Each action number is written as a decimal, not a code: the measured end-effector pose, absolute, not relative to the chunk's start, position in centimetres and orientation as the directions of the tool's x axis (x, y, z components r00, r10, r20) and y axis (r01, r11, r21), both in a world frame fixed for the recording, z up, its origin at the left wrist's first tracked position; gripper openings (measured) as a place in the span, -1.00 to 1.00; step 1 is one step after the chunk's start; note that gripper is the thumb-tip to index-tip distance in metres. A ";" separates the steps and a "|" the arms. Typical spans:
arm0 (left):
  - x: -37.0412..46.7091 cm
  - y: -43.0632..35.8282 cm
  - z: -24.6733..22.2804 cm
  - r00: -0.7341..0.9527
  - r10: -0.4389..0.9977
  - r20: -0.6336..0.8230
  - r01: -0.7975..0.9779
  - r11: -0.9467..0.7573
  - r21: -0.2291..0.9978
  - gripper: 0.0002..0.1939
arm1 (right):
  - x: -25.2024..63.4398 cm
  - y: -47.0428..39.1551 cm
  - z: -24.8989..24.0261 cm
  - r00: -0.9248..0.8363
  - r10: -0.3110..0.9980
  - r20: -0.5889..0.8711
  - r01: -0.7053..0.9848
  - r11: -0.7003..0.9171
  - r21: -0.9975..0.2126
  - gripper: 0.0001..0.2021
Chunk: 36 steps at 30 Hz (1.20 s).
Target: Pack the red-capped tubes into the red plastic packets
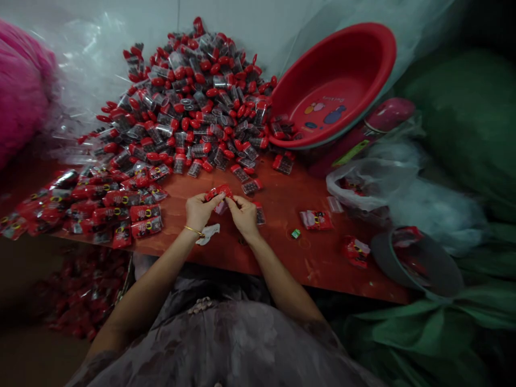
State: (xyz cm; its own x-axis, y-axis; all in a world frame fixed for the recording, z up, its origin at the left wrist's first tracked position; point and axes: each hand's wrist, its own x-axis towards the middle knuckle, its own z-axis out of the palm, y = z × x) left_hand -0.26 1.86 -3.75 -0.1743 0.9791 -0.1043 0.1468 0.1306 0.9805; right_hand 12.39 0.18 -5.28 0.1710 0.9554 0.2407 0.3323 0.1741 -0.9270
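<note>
Between my two hands, above the front of the table, is a small red printed packet (220, 191). My left hand (198, 210) pinches its left side, and a gold bangle circles that wrist. Fingers of my right hand (243, 214) close on the packet's right side. Below my left hand lies a crumpled white scrap (208, 234). A small clear container with dark contents (260, 213) sits just right of my right hand, partly hidden by it. Beyond my hands rises a big heap of clear containers with red caps (193, 107).
Filled red packets (121, 207) are piled at the left. A tilted red basin (338, 80) stands at the back right, beside a dark pink bottle (389, 114). Plastic bags (374, 177), loose packets (315, 220) and a grey tub (382, 252) occupy the right of the red-brown table (278, 263).
</note>
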 end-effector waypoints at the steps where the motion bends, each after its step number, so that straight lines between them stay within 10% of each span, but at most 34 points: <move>1: -0.3 2.0 -3.7 -0.179 0.982 -0.067 0.254 0.112 0.961 -0.67 | 12.5 0.3 -5.2 0.193 0.950 0.244 0.346 0.167 -0.923 -0.67; 9: -0.2 3.5 -4.8 0.004 0.985 0.170 0.820 -0.101 0.563 -0.79 | 14.2 0.8 -5.4 0.362 0.915 0.180 0.446 0.000 -0.895 -0.64; 14: 0.2 3.8 -5.2 0.011 0.975 0.220 0.890 -0.110 0.443 -0.30 | 14.2 0.6 -5.9 0.342 0.908 0.244 0.530 0.028 -0.847 -0.65; 17: -0.1 3.5 -4.5 0.031 0.948 0.316 0.866 -0.184 0.465 -0.40 | 13.9 0.4 -5.9 0.352 0.893 0.280 0.564 0.037 -0.825 -0.64; 21: -0.6 2.1 -2.8 0.057 0.925 0.376 0.669 -0.315 0.673 -0.59 | 13.5 -0.1 -5.1 0.353 0.872 0.340 0.538 0.108 -0.836 -0.65; 25: 0.4 0.3 -1.5 0.032 0.997 0.070 0.174 -0.074 0.982 -0.58 | 12.7 -0.8 -4.4 0.315 0.875 0.366 0.518 0.165 -0.840 -0.67; 29: 1.6 -0.6 -0.9 0.024 0.992 -0.125 -0.234 0.127 0.964 -0.62 | 11.9 -1.8 -4.2 0.274 0.891 0.362 0.566 0.155 -0.810 -0.63; 36: 1.0 -1.2 -0.7 -0.084 0.953 -0.291 -0.355 0.244 0.903 -0.63 | 15.3 -4.1 -3.5 0.264 0.899 0.350 0.800 -0.001 -0.600 -0.61</move>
